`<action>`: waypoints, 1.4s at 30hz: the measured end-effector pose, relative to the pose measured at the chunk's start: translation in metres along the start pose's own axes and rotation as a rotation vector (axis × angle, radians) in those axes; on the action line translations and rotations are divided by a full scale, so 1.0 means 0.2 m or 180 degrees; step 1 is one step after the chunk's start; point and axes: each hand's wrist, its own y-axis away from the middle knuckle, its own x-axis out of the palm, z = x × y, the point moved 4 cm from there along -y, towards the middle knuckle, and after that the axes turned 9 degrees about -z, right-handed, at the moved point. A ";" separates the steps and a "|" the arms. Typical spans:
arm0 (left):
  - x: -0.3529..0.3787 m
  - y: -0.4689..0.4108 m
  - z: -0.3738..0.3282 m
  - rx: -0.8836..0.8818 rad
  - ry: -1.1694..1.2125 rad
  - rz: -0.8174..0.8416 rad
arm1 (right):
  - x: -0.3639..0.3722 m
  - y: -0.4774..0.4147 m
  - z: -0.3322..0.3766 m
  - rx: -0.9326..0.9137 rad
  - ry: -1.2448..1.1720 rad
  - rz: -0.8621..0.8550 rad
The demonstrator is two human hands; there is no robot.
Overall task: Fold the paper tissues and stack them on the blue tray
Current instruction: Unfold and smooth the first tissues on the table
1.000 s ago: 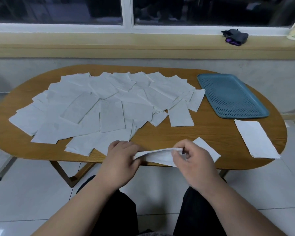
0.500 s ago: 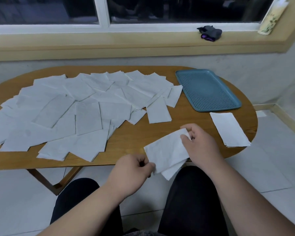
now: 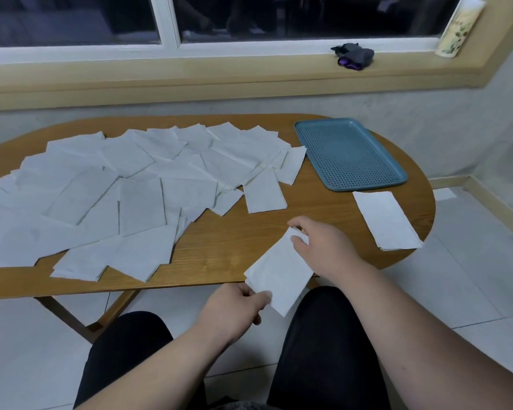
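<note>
My right hand (image 3: 323,247): closed in a pinch, thumb and fingertips nipping the far end of the folded tissue (image 3: 279,273), above the near part of the counter (image 3: 219,250).
My left hand (image 3: 234,306): closed too, pinching the near left edge of the same tissue, just off the counter's near edge and over my lap.
Folded tissue: a narrow white rectangle stretched slantwise between my two hands, its far end over the wood and its near end past the edge, above my black trousers (image 3: 323,350). I cannot tell whether it touches the counter.
Folded stack (image 3: 387,223): a small white pile lying flat by the right rim of the counter, just to the right of my right hand and just in front of the tray.
Blue tray (image 3: 350,155): at the far right of the counter, its perforated bottom showing, well apart from the tissue I hold.
Loose tissues (image 3: 131,187): many white sheets overlapping across the left and middle of the counter; one (image 3: 264,193) lies at their right edge, nearest my right hand.
Windowsill (image 3: 249,75): beyond the counter, carrying a dark bundle with purple (image 3: 353,56).
Floor (image 3: 471,276): pale tiles.
</note>
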 end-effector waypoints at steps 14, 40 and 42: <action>-0.27 -0.12 -0.10 0.0503 -0.0179 -0.0726 | 0.07 0.04 0.07 0.0262 -0.0124 -0.0604; -0.36 -0.35 -0.14 0.0940 -0.1466 -0.0773 | 0.15 0.04 0.07 0.0349 -0.0366 -0.1029; -0.35 -0.35 -0.14 0.0951 -0.1480 -0.0796 | 0.16 0.03 0.07 0.0316 -0.0157 -0.0957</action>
